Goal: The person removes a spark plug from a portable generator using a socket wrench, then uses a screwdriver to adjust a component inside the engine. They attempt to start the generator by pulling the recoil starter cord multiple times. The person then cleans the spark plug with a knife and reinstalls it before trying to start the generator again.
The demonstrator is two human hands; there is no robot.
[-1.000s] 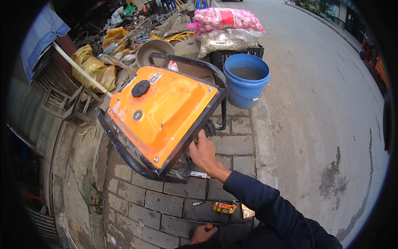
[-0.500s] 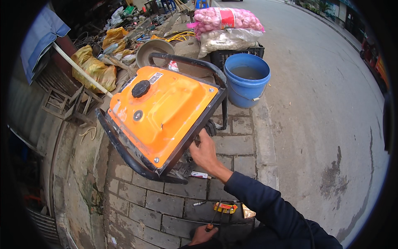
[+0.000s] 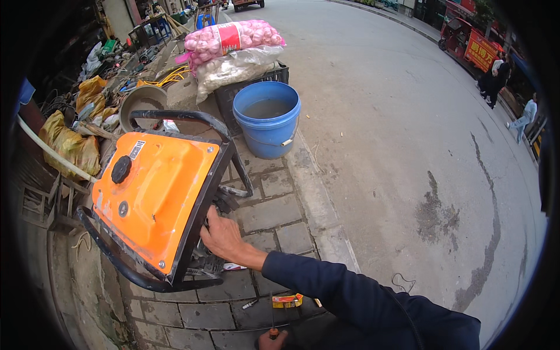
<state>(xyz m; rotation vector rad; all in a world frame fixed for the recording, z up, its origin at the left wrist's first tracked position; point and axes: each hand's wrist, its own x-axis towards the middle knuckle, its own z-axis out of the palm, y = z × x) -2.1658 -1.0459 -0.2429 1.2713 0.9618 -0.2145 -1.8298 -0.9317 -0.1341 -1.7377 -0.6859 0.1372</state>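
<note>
An orange-topped generator (image 3: pixel 162 198) with black tube frame and black fuel cap (image 3: pixel 121 169) stands at left, slightly askew on the pavers. My right hand (image 3: pixel 227 238) reaches to its right side, fingers bent and partly hidden at dark parts under the tank edge; what they grip is unclear. My left hand (image 3: pixel 270 342), at the bottom edge, is closed on an orange-handled screwdriver (image 3: pixel 273 333). On the pavers above it lie a yellow-and-red packet (image 3: pixel 287 301) and a small metal piece (image 3: pixel 249 304).
A blue bucket of water (image 3: pixel 266 133) stands behind the generator, beside a black crate (image 3: pixel 230 107) bearing pink mesh and pale sacks (image 3: pixel 235 67). Scrap and yellow bags (image 3: pixel 70 148) line the left. The road (image 3: pixel 408 175) runs along the right, with people (image 3: pixel 497 78) and a red vehicle far off.
The view has swung right and up, so the generator, bucket and hands appear farther left and people across the road now show. My hands keep their places on the generator and screwdriver.
</note>
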